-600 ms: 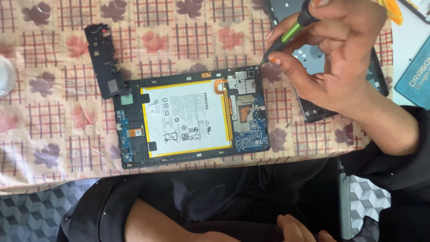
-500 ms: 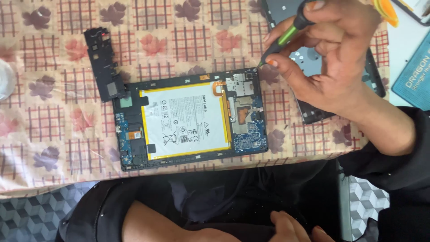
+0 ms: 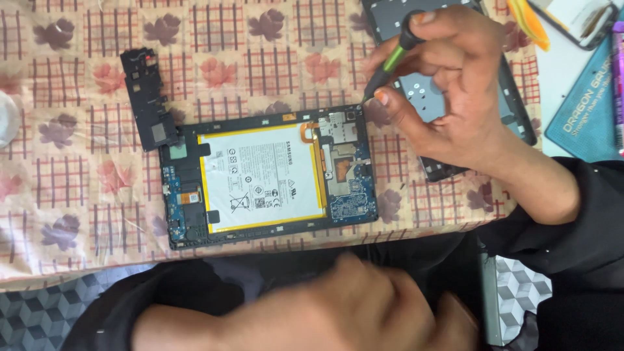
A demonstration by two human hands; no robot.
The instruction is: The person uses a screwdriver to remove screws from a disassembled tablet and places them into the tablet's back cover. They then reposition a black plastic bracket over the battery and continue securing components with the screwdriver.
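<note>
Opened tablet [image 3: 270, 179] lies flat on the flowered tablecloth [image 3: 71, 162], near the table's front edge, back cover off — white battery [image 3: 263, 177] in the middle, blue boards at either end.

Far left, part of a clear round thing [image 3: 5, 120] shows at the frame edge. Next, a black plastic frame piece [image 3: 148, 97] lies just off the tablet's upper-left corner, touching or nearly so. Low in the middle, the left hand [image 3: 344, 312] is blurred and close to the lens, over the lap; can't tell if it's open or closed, nothing visibly in it. Right hand [image 3: 448, 84] is curled tight round a green-and-black screwdriver [image 3: 390, 58], tip down at the tablet's upper-right corner by the main board [image 3: 348, 175].

Risks, as I judge: the tip could skid off a screw & gouge the board or nick the battery if pressure goes sideways. A loosened screw could roll off and vanish in the busy cloth pattern.

In the way: the dark back cover [image 3: 455, 97] sits under the right hand, crowding that corner. Further right, a blue mat [image 3: 585, 110] & an orange pry tool [image 3: 528, 23].
</note>
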